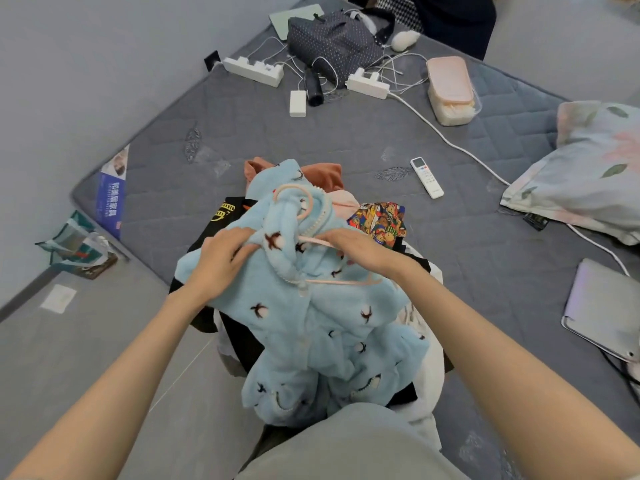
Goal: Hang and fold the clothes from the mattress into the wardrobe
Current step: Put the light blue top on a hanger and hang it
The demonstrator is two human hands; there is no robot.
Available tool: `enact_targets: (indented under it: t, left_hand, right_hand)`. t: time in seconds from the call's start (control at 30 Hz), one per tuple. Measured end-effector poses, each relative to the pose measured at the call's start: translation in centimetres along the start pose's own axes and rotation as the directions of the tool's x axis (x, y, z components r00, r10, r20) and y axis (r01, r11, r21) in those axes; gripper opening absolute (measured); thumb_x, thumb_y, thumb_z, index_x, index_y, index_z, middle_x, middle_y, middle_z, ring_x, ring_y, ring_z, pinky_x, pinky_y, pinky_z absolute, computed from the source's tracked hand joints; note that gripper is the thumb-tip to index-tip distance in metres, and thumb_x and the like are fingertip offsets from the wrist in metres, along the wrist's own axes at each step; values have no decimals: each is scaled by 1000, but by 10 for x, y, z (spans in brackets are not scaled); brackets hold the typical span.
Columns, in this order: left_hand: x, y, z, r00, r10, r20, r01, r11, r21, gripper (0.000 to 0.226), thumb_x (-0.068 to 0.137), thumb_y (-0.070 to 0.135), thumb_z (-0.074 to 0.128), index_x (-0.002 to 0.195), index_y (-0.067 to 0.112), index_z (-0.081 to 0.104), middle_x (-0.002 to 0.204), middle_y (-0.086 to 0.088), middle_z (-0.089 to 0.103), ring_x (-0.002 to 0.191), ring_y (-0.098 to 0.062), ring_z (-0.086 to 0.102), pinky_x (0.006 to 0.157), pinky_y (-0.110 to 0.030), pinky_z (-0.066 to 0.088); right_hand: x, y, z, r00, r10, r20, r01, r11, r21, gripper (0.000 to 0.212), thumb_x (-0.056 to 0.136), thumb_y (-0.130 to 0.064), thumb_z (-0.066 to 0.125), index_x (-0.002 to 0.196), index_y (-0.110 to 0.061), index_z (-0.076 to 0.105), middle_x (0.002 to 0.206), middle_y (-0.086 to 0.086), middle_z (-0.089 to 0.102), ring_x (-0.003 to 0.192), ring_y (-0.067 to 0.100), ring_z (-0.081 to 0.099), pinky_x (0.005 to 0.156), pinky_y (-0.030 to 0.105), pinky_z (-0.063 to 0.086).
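Mattress [346, 133], left hand [221, 261] pinching fleece top [311, 323], right hand [360, 249] holding hanger [341, 282]

Pink hanger [346, 281]: only the hook and thin stretches of bar show; the rest is buried in the blue fleece garment [311, 327].
Right hand [356, 249]: fingertips sunk in the fleece, so its grip is unclear.
Clothes pile [239, 337]: mostly covered, only edges peek out.
Laptop [602, 306]: cut off by the right edge.
Pillow [588, 174]: cut off by the right edge.
Remote [426, 177]: buttons too small to read.

Pale-blue fleece garment [311, 327] with dark embroidered motifs, birds perhaps; pink hanger [304, 206].
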State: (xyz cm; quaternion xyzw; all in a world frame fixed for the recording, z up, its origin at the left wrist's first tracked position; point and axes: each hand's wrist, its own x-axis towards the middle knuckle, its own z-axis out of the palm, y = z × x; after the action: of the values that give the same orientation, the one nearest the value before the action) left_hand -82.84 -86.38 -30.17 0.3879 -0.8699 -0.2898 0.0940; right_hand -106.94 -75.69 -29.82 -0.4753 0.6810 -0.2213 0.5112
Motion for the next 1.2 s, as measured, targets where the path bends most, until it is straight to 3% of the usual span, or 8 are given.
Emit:
enact_targets:
  t: [0.13,0.23,0.4,0.57,0.73,0.87,1.03,1.2]
  left_hand:
    - [-8,-9,-4,997,-83,-2,83,995,-49,19,93,36,34,79,38,47,72,2,43,76,-25,43,78,-40,31]
    - [-14,-17,-10,998,-3,57,8,996,-86,27,100,16,44,82,35,47,76,-5,50,80,-23,45,83,-34,30]
    - [-24,-36,-10,996,-47,80,57,989,-133,20,98,4,46,95,8,66,94,-5,58,91,-12,50,88,-25,39]
    - [-25,-47,-6,996,-71,61,77,992,-100,21,98,8,46,102,14,66,99,-1,59,93,-14,52,78,-24,37]
    - [-20,-46,1,990,-139,15,139,990,-31,21,97,11,46,98,19,66,89,2,55,87,-18,51,71,-30,34]
    - [-3,-30,7,990,-141,22,139,988,66,21,98,17,45,96,25,64,83,3,47,78,-19,48,65,-34,34]
    - [10,-13,10,971,-231,58,218,959,179,22,98,8,39,104,4,60,102,-15,52,95,-35,52,75,-42,41]
    - [4,45,16,941,-68,-331,124,981,150,36,78,-10,48,111,0,58,112,-19,55,98,-38,50,79,-44,41]
  right_hand:
    - [8,8,1,985,65,-158,-35,981,189,23,99,-19,47,115,-16,64,95,9,61,74,14,56,64,17,46]
    - [12,10,6,979,-87,-183,67,991,-112,46,88,-15,64,129,-30,52,94,4,58,75,10,50,74,30,43]
    - [24,-14,23,974,-224,17,179,728,-662,76,89,-30,60,145,-54,16,98,2,44,76,22,48,62,36,43]
    - [22,-1,22,988,-153,7,105,649,-754,32,92,-41,55,123,-35,53,110,5,51,101,30,55,63,31,35]
    - [-7,44,-3,976,-75,-203,-119,597,-793,24,90,-27,60,113,-28,56,107,4,48,102,29,51,63,31,34]
    - [-27,71,-7,928,9,-374,-296,630,-718,30,91,-12,55,114,-29,64,107,4,54,103,29,53,65,31,31]
    - [-30,83,-5,907,305,-291,-400,842,-363,40,91,-15,43,123,-28,64,129,1,59,113,26,54,83,35,47]
    - [-26,67,7,927,335,-167,-340,941,-2,31,90,-29,57,121,-30,60,110,-3,57,95,17,54,72,27,45]
